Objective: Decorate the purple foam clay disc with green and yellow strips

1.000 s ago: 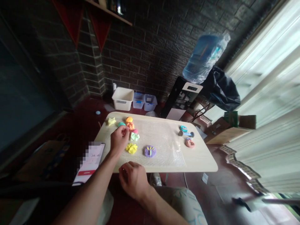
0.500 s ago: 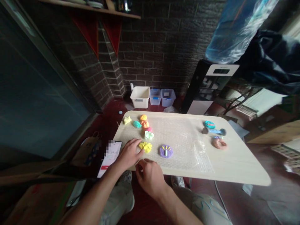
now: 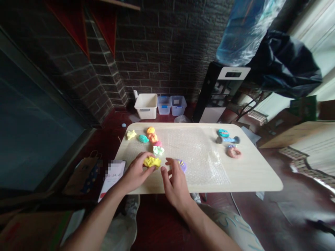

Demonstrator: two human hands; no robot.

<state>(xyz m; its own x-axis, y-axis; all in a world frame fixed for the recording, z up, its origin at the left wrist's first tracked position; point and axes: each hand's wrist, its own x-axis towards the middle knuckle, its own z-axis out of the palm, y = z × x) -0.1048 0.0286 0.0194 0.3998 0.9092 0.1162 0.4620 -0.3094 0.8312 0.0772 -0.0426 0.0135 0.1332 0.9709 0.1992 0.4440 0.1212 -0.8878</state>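
Note:
My left hand (image 3: pixel 137 170) is curled round a lumpy yellow clay piece (image 3: pixel 152 162), thumb at its near side and fingers at its far side. Just right of it, my right hand (image 3: pixel 175 179) hovers with thumb and fingers apart and nothing between them. Partly hidden behind those fingers is a purple clay disc (image 3: pixel 182 166) with yellow marks. Beyond the left hand lie a pale green clay piece (image 3: pixel 158 150), a pink lump (image 3: pixel 157 143), an orange one (image 3: pixel 153 138), a yellow-orange one (image 3: pixel 150 130), a teal one (image 3: pixel 143 138) and a pale yellow star shape (image 3: pixel 131 134).
Bubble wrap (image 3: pixel 196 150) covers the middle of the wooden table (image 3: pixel 251 174). At the right are a teal disc (image 3: pixel 223 132), a blue dumbbell-shaped object (image 3: pixel 228 140) and a brownish-pink ring (image 3: pixel 233 152). A phone (image 3: pixel 113 177) is by the left edge. Bins (image 3: pixel 146 106) and a water dispenser (image 3: pixel 218 90) stand behind.
My left hand has closed round the yellow piece. My right hand has risen from the table's near edge and its fingers have spread, covering part of the purple disc. The view has shifted right.

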